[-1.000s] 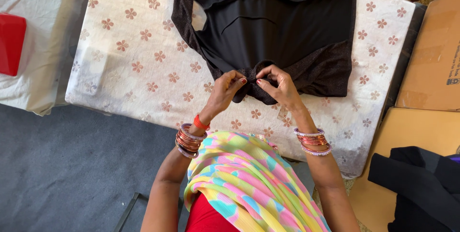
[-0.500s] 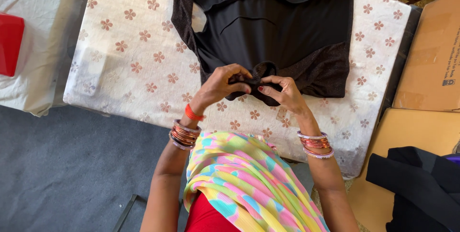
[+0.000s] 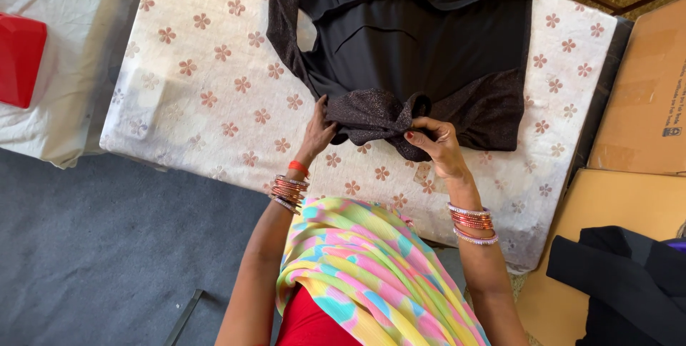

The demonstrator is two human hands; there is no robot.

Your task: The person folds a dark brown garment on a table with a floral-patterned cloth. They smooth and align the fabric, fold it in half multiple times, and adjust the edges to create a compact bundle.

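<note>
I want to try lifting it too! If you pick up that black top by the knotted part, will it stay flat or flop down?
Probably flop. The black top lies in soft folds on the flowered cloth, and its sparkly hem bunches where the left hand and right hand pinch it, so it looks limp. It seems thin, so likely light. It shouldn't roll or break.

Pastel multicoloured scarf (image 3: 371, 260) over red top (image 3: 307, 324); red-gold bangles (image 3: 288, 193) circle both wrists.

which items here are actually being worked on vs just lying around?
In hand:
black garment
left hand
right hand
floral-covered table

Lying about:
red box
cardboard box
dark cloth
</note>
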